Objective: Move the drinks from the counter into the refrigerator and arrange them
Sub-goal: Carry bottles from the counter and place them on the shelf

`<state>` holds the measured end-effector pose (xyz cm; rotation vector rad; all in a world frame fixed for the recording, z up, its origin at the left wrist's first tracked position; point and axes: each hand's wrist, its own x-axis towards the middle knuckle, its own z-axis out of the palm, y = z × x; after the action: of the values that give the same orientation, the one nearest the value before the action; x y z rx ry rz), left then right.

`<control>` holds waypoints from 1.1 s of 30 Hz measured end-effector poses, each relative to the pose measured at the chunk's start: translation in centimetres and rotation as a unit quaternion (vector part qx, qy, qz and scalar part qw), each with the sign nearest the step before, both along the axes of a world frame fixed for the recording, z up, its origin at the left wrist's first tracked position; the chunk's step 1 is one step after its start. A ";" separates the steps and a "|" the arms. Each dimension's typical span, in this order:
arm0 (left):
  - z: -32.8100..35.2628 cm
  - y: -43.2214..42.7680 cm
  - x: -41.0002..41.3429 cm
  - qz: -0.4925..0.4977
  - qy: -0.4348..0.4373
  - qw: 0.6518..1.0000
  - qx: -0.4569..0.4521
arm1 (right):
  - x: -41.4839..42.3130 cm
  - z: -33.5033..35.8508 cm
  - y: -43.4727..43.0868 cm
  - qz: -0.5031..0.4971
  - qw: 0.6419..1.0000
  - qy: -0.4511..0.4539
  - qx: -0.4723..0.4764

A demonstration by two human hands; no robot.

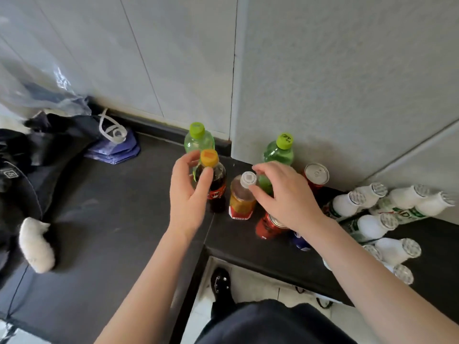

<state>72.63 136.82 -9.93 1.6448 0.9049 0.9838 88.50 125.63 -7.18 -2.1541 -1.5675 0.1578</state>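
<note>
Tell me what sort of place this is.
Probably a home kitchen corner: a dark counter against a white tiled wall, crowded with drink bottles, red cans and small white bottles.

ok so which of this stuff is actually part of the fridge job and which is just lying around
For the job: cola bottle, left green bottle, right green bottle, tea bottle, rear red can, near red can, blue can, small white bottles.

Just lying about: dark bag, clear plastic bag, purple folded bag, white fluffy thing.
</note>
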 end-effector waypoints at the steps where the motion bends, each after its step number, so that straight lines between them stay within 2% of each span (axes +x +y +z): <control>1: -0.2 0.3 0.3 -0.015 0.009 1.000 0.013 | 0.0 -0.3 0.5 -0.001 1.000 -0.010 -0.026; 4: -0.8 1.0 0.9 -0.049 0.037 0.997 0.042 | -0.3 -1.3 1.7 -0.004 0.995 -0.034 -0.089; 11: -1.4 2.0 1.3 -0.076 0.052 0.995 0.049 | -0.5 -1.7 2.8 -0.026 0.993 -0.006 -0.111; 17: -0.8 2.1 0.6 0.006 0.023 1.000 -0.001 | -1.2 -2.0 3.4 -0.056 0.994 -0.053 -0.080; 20: -0.5 1.5 -0.9 0.057 0.005 0.998 -0.013 | -1.5 -2.0 2.9 -0.050 0.997 -0.048 -0.043; 26: 1.5 -0.1 -4.9 0.179 -0.010 0.983 -0.041 | -2.3 -0.2 0.7 -0.001 0.995 0.032 0.096; 29: 2.8 -1.9 -6.7 0.222 -0.028 0.974 -0.044 | -3.0 1.3 -0.4 0.038 0.979 0.117 0.165; 33: 4.0 -6.1 -8.6 0.266 -0.053 0.962 -0.044 | -4.0 2.8 -2.3 0.113 0.949 0.210 0.208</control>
<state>64.00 130.70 -5.97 1.2808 1.3331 1.3544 84.54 123.38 -4.38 -1.4976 -1.4349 0.3070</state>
